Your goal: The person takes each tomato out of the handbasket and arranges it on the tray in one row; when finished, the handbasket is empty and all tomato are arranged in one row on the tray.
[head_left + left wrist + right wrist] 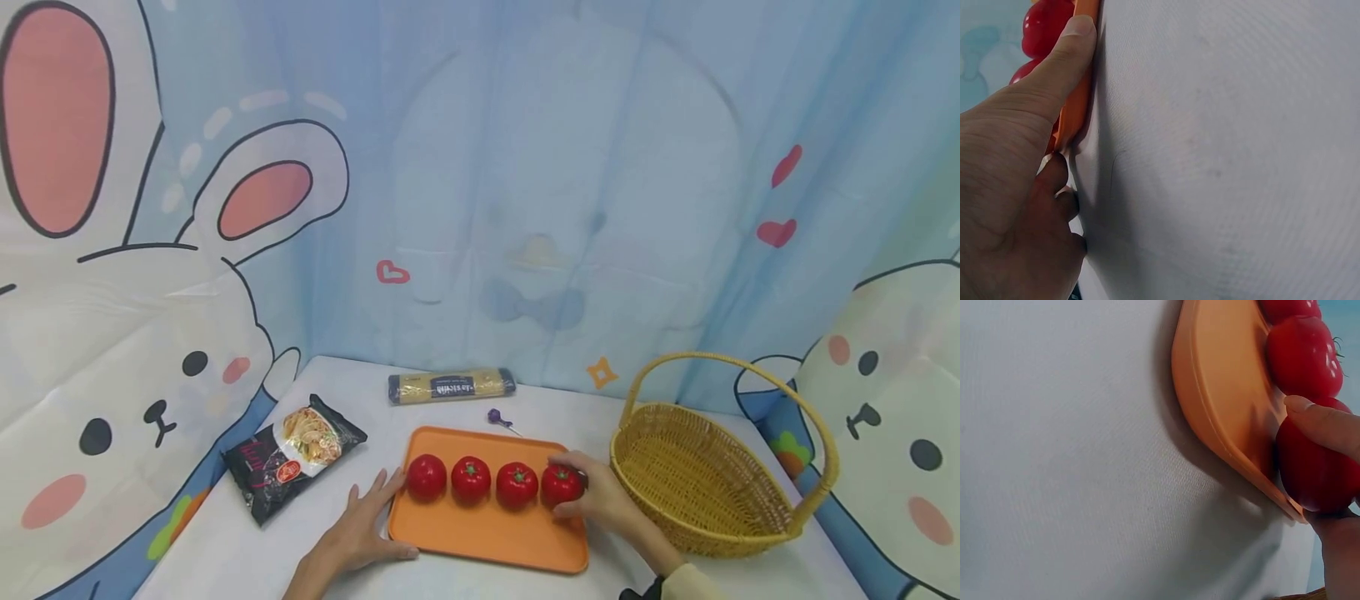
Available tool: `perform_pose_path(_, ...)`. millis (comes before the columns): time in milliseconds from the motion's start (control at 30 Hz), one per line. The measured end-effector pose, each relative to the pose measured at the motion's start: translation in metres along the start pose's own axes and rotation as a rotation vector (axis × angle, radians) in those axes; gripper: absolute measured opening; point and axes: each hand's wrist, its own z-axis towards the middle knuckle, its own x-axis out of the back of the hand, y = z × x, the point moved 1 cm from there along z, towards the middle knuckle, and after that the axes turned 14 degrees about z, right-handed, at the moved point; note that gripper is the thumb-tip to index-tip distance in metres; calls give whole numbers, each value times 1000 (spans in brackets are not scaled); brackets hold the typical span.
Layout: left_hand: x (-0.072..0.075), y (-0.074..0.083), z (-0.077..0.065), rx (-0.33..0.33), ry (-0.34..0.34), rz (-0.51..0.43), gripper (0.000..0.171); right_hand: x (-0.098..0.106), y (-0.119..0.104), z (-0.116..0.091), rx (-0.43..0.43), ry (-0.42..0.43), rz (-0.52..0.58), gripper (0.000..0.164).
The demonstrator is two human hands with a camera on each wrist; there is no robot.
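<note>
Several red tomatoes stand in a row on an orange tray [487, 537]. My right hand [600, 497] grips the rightmost tomato [558, 483] between thumb and fingers, at the tray's right end. In the right wrist view the thumb lies across that tomato [1313, 469], right beside its neighbour [1304, 356]. My left hand [360, 525] is at the tray's left edge, fingers spread and thumb along the near rim. The left wrist view shows the thumb [1063, 62] lying against the tray's side [1079, 106]. The leftmost tomato [426, 478] is close to the left fingertips.
A yellow wicker basket [705, 542] with a tall handle stands right of the tray. Behind the tray lie a pack of spaghetti [452, 387] and a purple lollipop [495, 416]. To the left is a black noodle packet [296, 454]. A patterned blue curtain [480, 208] hangs behind the white table.
</note>
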Motion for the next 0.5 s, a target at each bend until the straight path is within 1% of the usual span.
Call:
perform_pose_path(167,1,-2,1,1,2,4,118,-2,-1,2,-12,-12,-5,85)
perform_pose_path(267,0,-2,1,-8,7,3,118,-3,2,3,-22,-13,-10,85)
perform_pose_path(500,-4,-3,0,-30,23,-15,119,-4,10,-1,7,-21,-44,91)
